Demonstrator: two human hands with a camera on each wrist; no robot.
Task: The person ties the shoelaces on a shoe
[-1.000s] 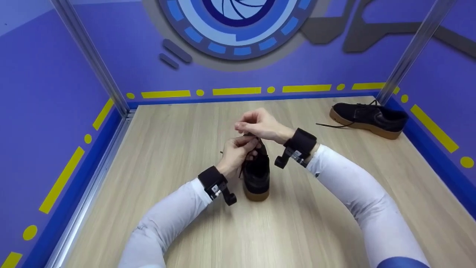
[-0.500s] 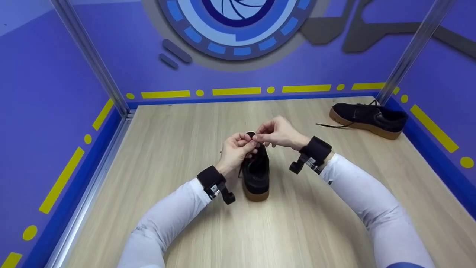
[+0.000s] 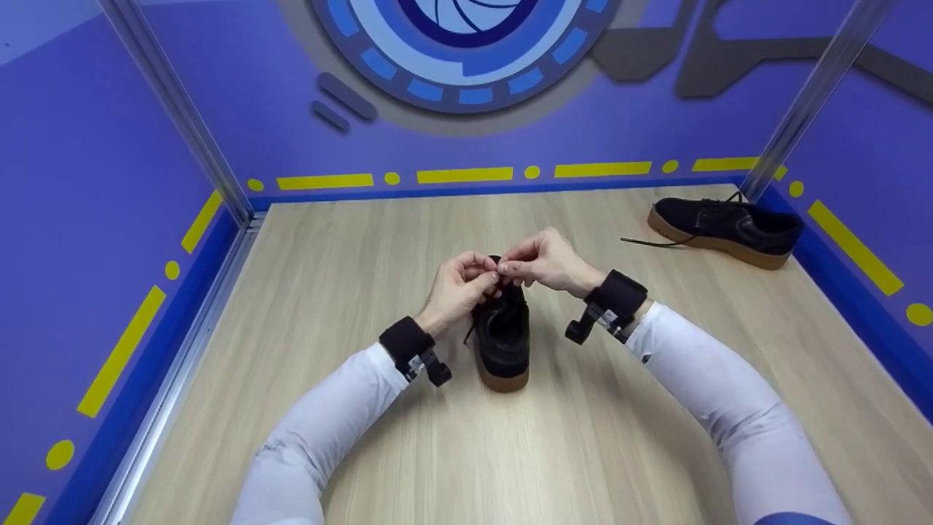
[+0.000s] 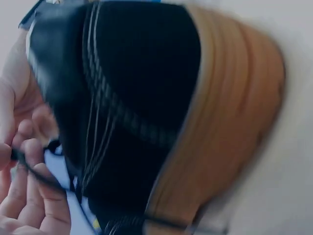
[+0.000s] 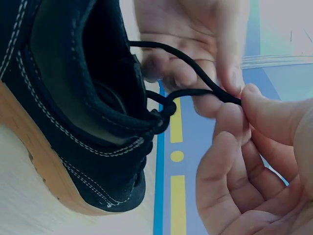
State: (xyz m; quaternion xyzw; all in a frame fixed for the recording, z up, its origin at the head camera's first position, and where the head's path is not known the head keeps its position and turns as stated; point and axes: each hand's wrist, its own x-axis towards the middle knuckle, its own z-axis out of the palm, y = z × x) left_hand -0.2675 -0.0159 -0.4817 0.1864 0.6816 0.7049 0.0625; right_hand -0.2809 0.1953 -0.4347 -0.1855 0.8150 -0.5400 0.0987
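Note:
A black lace-up shoe (image 3: 503,357) with a tan sole stands mid-table, heel toward me. Over its front, my left hand (image 3: 455,288) and right hand (image 3: 547,262) meet fingertip to fingertip. In the right wrist view, the shoelace (image 5: 193,68) rises from the shoe as two strands that join at the pinched thumb and fingers of my right hand (image 5: 254,166). A small knot (image 5: 164,117) sits at the shoe's opening. The left wrist view shows my left hand (image 4: 36,200) pinching a strand of lace too. The hands partly hide the shoe's front.
Another black shoe (image 3: 729,226) with a tan sole lies at the back right, one lace end trailing left over the wooden table (image 3: 342,248). Blue-purple panels (image 3: 466,157) rise behind and at both sides. Metal posts stand at the back corners.
My right hand has come down and to the right from above the shoe's front, its fingers now against the left hand's. The left hand has shifted slightly forward. The shoes stay in place.

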